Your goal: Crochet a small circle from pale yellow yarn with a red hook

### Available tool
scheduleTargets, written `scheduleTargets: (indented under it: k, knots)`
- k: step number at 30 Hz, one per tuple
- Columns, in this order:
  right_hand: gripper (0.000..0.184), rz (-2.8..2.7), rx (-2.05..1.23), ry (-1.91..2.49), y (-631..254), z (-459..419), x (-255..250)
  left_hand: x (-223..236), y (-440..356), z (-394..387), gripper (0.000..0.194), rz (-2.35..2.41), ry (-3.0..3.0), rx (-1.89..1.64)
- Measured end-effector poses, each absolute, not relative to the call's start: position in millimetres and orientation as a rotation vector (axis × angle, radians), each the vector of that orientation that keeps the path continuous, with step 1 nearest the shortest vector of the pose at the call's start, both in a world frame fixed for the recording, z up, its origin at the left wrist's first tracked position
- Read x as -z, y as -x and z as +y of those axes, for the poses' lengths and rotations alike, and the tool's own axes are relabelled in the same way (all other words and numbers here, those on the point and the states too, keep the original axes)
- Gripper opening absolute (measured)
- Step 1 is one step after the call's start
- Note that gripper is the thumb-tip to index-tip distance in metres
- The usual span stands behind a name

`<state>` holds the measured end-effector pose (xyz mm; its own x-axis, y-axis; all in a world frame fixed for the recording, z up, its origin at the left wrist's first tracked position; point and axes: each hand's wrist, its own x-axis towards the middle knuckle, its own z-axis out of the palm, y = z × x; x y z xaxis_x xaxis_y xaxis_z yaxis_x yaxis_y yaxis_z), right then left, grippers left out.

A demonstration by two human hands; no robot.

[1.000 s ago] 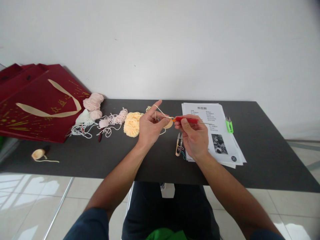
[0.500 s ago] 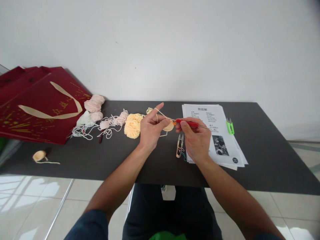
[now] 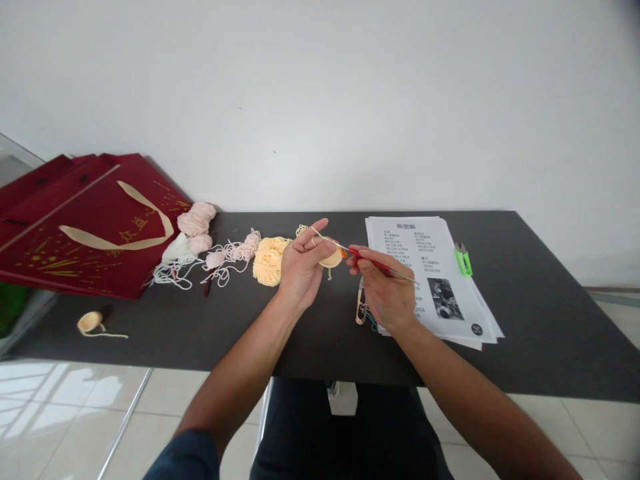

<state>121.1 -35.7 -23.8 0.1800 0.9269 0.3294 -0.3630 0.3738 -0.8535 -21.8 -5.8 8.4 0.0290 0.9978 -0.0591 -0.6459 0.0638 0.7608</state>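
Observation:
My left hand (image 3: 304, 267) pinches a small cream crochet piece (image 3: 331, 260), with yarn running over its raised index finger. An orange bit, perhaps a stitch marker, shows at the piece's right edge. In my right hand (image 3: 387, 287) is a crochet hook (image 3: 376, 262) with a red handle, its metal tip meeting the work beside my left thumb. Just left of my left hand lies a ball of yellow yarn (image 3: 269, 262). Thread snips (image 3: 360, 307) rest partly hidden under my right hand.
Printed sheets (image 3: 435, 233) lie at the right with green snips (image 3: 463, 260) on their edge. Pink yarn (image 3: 197, 219) and white yarn (image 3: 176, 257) lie at the left by a dark red paper bag (image 3: 100, 233). A small cream crocheted cup (image 3: 90, 322) sits near the front left.
The raised left index finger has bent lower toward the work. My right hand has tilted the hook more steeply, tip still at the piece. The whole view has shifted slightly.

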Motion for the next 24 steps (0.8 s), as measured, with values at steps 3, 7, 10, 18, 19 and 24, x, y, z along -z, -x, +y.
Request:
scheduleTargets:
  k: [3,7,10,18,19,24]
  knots:
    - [0.008,-0.835,-1.225,0.661,-124,-29,16,-8,22,-6,0.056,0.707,-0.653,-1.387]
    - [0.015,-0.777,-1.301,0.616,-130,-23,10,-6,22,-6,0.060,0.691,-0.707,-1.364]
    - [0.018,-0.795,-1.255,0.625,-134,-22,9,-6,22,-7,0.060,0.691,-0.740,-1.368]
    - [0.020,-0.861,-1.112,0.649,-135,-24,8,-4,25,-4,0.056,0.728,-0.805,-1.406]
    - [0.019,-0.877,-1.090,0.652,-135,-24,8,-4,25,-4,0.055,0.723,-0.815,-1.413]
    - [0.015,-0.959,-1.039,0.648,-137,-26,10,-4,29,-3,0.053,0.703,-0.860,-1.404]
